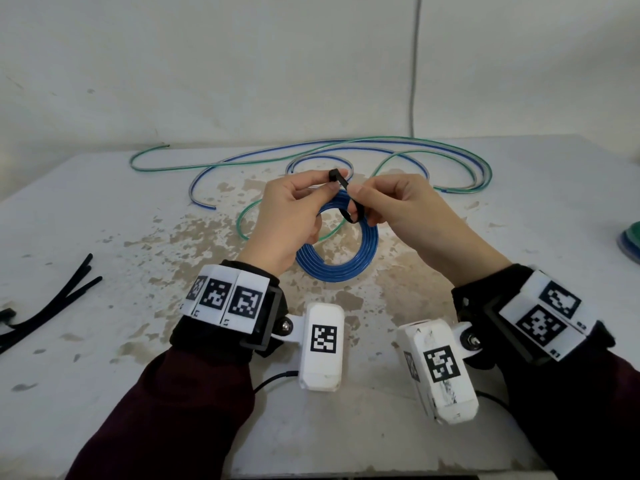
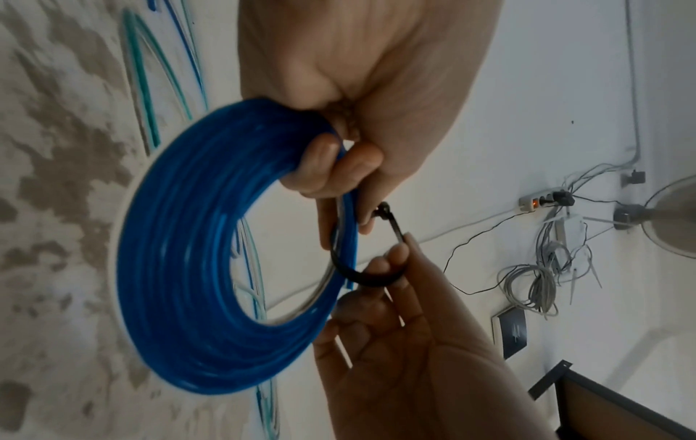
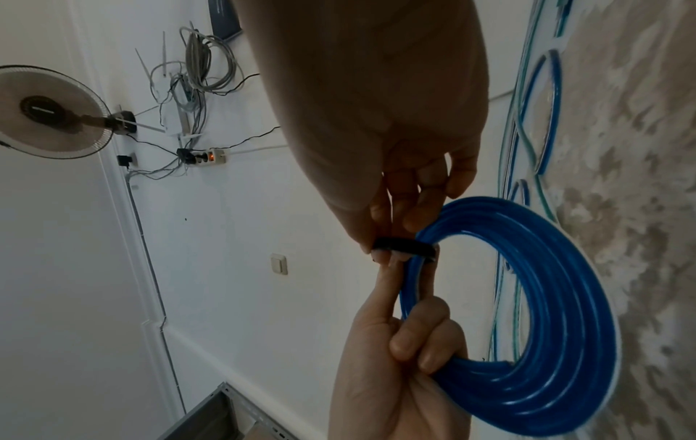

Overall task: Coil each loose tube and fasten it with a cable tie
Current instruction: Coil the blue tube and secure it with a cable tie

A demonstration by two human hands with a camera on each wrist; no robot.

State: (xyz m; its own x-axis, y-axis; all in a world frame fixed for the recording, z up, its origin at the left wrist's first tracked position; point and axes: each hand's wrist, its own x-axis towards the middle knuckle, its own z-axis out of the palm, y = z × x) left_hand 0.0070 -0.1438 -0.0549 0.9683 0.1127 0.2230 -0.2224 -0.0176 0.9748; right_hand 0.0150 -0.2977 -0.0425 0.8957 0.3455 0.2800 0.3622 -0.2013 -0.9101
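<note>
The blue coil (image 1: 337, 242) hangs above the table (image 1: 104, 209), held up in front of the person, with the left hand (image 1: 294, 216) curled around its upper edge, lower fingers clamping the stacked loops while thumb and forefinger pinch the head of the black cable tie (image 1: 346, 197). The right hand (image 1: 398, 206) has its fingertips closed on the strap, which already curves round the bundle; from the wrist views I cannot quite tell whether the tail has entered the head yet. That is where it could slip: if the tail misses the slot or the pinch loosens, the strap may spring back and drop off the coil. The bigger risk looks like the left grip, since it does two jobs at once; should those fingers relax, the loops would likely fan open and the coil unwind. Pulling the strap tight at an angle could also let a loop escape outside the tie. Farther back on the table the loose blue and green tubes (image 1: 311, 154) lie uncoiled, and spare ties (image 1: 59, 299) wait at the left edge
</note>
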